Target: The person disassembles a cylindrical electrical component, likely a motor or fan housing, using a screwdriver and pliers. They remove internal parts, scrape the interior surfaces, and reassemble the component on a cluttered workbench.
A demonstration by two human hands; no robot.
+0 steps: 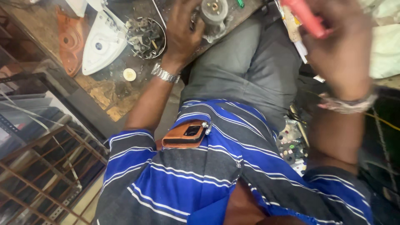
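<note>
Hands work at the far edge of the view, above a lap in grey trousers (246, 62) and a blue and grey striped shirt (208, 166). On the left, the left hand (181, 31), with a metal watch (164, 74) at the wrist, rests on the worn workbench (104, 91), its fingers curled around the side of a small round grey motor-like part (214, 12) that stands on the bench edge. Just left of that hand sits a round tin full of small metal bits (146, 37), and further left lie a white iron body (102, 41) and an orange soleplate-shaped piece (71, 39); a small pale disc (129, 74) lies nearer on the bench. On the right, the right hand (341, 50), blurred, wearing a bracelet (348, 103), is closed around a red tool handle (304, 16) that sticks out far and left from the fist. A phone in a brown case (185, 134) stands in the shirt pocket. A metal rack (46, 175) fills the near left corner.
</note>
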